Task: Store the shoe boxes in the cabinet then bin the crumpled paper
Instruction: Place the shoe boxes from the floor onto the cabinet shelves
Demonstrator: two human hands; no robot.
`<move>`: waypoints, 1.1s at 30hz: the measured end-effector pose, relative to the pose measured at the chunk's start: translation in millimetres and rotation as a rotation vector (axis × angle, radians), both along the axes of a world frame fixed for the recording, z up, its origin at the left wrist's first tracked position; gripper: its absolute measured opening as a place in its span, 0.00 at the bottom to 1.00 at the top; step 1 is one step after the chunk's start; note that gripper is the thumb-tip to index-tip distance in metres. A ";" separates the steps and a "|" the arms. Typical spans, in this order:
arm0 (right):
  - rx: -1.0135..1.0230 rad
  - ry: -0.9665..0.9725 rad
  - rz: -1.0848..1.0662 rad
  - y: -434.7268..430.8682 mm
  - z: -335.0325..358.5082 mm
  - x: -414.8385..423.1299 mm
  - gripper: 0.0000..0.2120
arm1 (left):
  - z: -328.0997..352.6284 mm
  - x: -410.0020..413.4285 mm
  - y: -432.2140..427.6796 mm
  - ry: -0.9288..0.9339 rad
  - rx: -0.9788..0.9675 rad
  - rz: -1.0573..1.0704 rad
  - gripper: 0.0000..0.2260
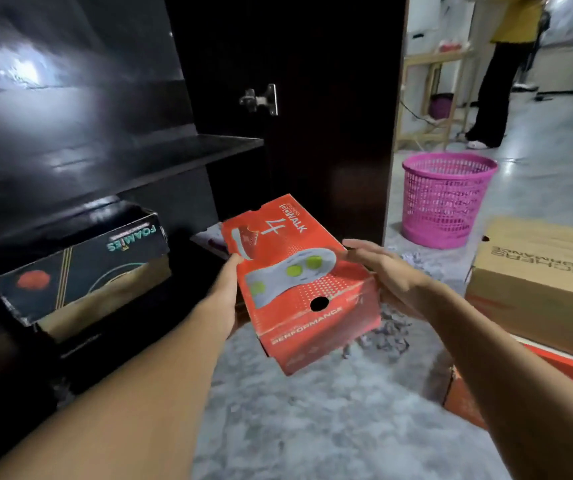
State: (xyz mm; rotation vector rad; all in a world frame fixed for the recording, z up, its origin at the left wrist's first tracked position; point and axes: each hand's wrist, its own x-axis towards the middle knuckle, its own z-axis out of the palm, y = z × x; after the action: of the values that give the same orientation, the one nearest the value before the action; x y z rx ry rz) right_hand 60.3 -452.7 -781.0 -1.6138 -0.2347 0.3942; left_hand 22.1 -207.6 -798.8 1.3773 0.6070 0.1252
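both forearms reach forward and slightly inward, carrying the orange shoe box point(299, 271) between them in the air above the floor, in front of the open cabinet point(105, 116). the box is tilted, its near end lower, lid closed. the left hand point(226, 292) grips the box's left side, thumb up at the lid edge; its fingers go under the box and are hidden. the right hand point(385, 271) presses against the right side, fingers nearly straight and stretched along the lid's edge.

a black shoe box point(77, 268) sits inside the cabinet under the shelf point(174, 150). crumpled paper point(392, 334) lies on the floor beneath the right hand. a pink basket point(447, 199) stands beyond it. a brown shoe box point(537, 278) is stacked on another orange one at the right.
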 end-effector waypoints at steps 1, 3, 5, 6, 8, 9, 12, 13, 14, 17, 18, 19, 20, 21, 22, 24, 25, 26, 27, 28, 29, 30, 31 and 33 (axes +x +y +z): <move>-0.021 -0.006 0.032 13.9 9.5 11.2 0.18 | 4.3 10.9 13.9 0.006 -0.022 0.007 0.15; -0.083 -0.026 0.069 39.3 28.3 31.5 0.13 | 10.0 31.3 38.0 0.007 -0.081 0.029 0.18; -0.152 -0.033 0.030 65.0 45.2 53.3 0.12 | 14.6 47.6 57.3 0.000 -0.129 0.057 0.20; -0.189 -0.034 0.012 78.6 53.1 66.2 0.12 | 15.9 56.9 66.9 0.005 -0.146 0.069 0.21; -0.261 -0.063 -0.050 101.2 63.9 93.3 0.14 | 15.6 75.1 80.9 -0.007 -0.179 0.067 0.22; -0.279 -0.083 -0.088 110.9 66.8 105.9 0.15 | 16.5 83.1 85.8 -0.019 -0.184 0.049 0.21; -0.238 -0.129 -0.194 129.8 62.2 144.3 0.16 | 11.3 114.9 99.5 -0.036 -0.199 0.051 0.20; -0.215 -0.127 -0.212 134.7 56.0 155.6 0.15 | 9.2 123.2 102.8 -0.025 -0.191 0.058 0.20; -0.193 -0.121 -0.227 140.0 48.4 165.7 0.15 | 4.8 133.4 105.6 -0.027 -0.194 0.076 0.21; -0.127 -0.076 -0.345 155.5 14.0 196.4 0.16 | -8.9 160.3 113.7 0.043 -0.178 0.122 0.23; -0.098 -0.066 -0.387 161.2 2.5 204.9 0.16 | -15.2 169.7 115.7 0.067 -0.178 0.153 0.24; -0.079 -0.064 -0.415 167.0 -7.9 211.6 0.15 | -19.4 176.8 117.9 0.088 -0.182 0.181 0.25; -0.064 -0.067 -0.433 173.1 -17.5 217.4 0.14 | -24.2 184.0 120.4 0.102 -0.180 0.207 0.26; -0.055 -0.074 -0.446 179.0 -26.9 223.6 0.13 | -29.1 190.6 123.2 0.118 -0.183 0.229 0.26; -0.044 -0.081 -0.456 184.1 -34.4 228.9 0.12 | -34.7 197.6 125.0 0.125 -0.184 0.248 0.26; -0.024 -0.110 -0.482 193.4 -45.5 237.8 0.09 | -43.0 208.5 124.8 0.129 -0.188 0.276 0.22; -0.018 -0.131 -0.498 197.8 -50.4 241.2 0.10 | -45.6 213.2 121.4 0.125 -0.194 0.290 0.21; -0.008 -0.146 -0.516 201.7 -55.3 243.5 0.14 | -47.6 217.9 118.2 0.117 -0.201 0.295 0.20; -0.007 -0.161 -0.536 204.8 -60.6 244.7 0.18 | -48.0 222.7 114.9 0.112 -0.210 0.300 0.19; -0.008 -0.179 -0.556 208.0 -67.0 243.5 0.21 | -50.2 228.9 113.7 0.106 -0.235 0.317 0.20; -0.017 -0.197 -0.574 210.4 -73.3 238.7 0.23 | -51.4 232.8 113.3 0.090 -0.254 0.338 0.21; -0.028 -0.213 -0.595 213.0 -82.9 233.8 0.25 | -55.2 236.4 115.1 0.067 -0.249 0.378 0.22; -0.042 -0.226 -0.619 215.8 -93.8 229.0 0.26 | -61.1 240.8 119.0 0.044 -0.229 0.429 0.23; -0.086 -0.194 -0.675 221.1 -110.9 219.8 0.27 | -73.1 240.6 124.7 0.020 -0.087 0.524 0.27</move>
State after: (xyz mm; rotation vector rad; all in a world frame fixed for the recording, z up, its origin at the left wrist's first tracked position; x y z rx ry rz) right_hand 280.1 -231.7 -892.0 -1.7082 0.1889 -0.2743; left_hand 262.7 -82.9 -872.0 1.1105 0.9697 0.4998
